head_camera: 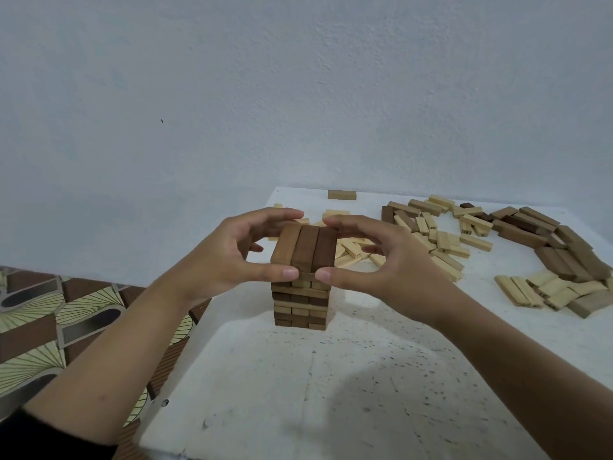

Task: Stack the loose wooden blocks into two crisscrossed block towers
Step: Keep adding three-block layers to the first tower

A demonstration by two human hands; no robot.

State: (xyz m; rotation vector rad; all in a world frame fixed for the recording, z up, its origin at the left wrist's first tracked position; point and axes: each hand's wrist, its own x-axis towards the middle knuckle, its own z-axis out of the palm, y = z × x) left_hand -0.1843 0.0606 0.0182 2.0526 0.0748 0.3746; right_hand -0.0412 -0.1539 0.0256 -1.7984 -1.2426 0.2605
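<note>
With left hand (229, 254) and right hand (371, 260), your grip pinches the top layer (303, 249) of the tower (300, 303) at frame centre; square it gently, pressing evenly.

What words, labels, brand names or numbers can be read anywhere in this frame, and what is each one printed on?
None: no readable text appears in the head view.
The tower and the loose blocks show bare wood with no print visible.
The table bears only dark specks, the wall is plain, and the floor covering carries a fan pattern without lettering.
</note>
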